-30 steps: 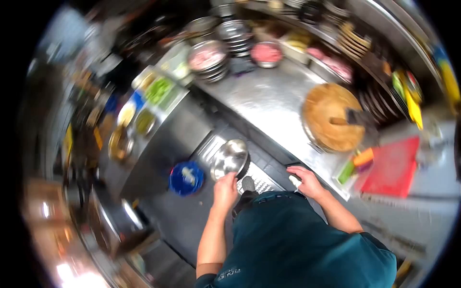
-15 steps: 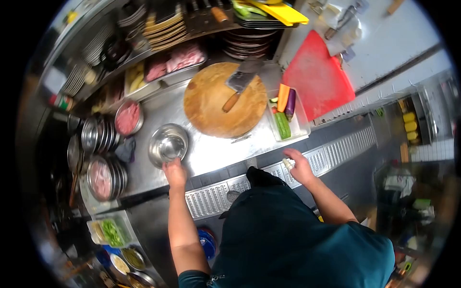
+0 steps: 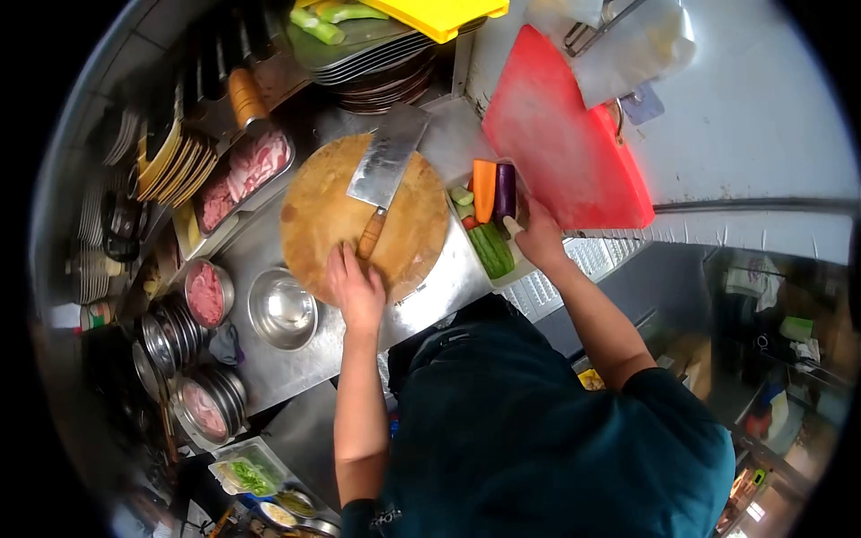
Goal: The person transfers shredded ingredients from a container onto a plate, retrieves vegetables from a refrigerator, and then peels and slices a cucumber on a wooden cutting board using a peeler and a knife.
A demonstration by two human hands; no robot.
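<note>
My left hand (image 3: 356,287) lies over the near edge of the round wooden chopping board (image 3: 305,211), its fingers spread beside the wooden handle of a cleaver (image 3: 388,160). The cleaver rests flat on the board. Over the right edge of a vegetable tray (image 3: 522,271), my right hand (image 3: 540,235) holds a small pale piece (image 3: 512,225) between its fingers. In the tray lie a carrot (image 3: 484,190), an eggplant (image 3: 505,189) and a green cucumber-like vegetable (image 3: 492,251). An empty metal bowl (image 3: 283,308) stands left of the board.
A red cutting board (image 3: 565,134) leans behind the tray. Bowls of pink meat (image 3: 205,294) stand at the left. Above are a tray of sliced meat (image 3: 256,167), stacked plates (image 3: 381,76) and a yellow board (image 3: 439,13).
The metal bowl, first carried over the floor, now stands released on the counter. My left hand has moved right onto the chopping board, and my right hand has come to the vegetable tray.
</note>
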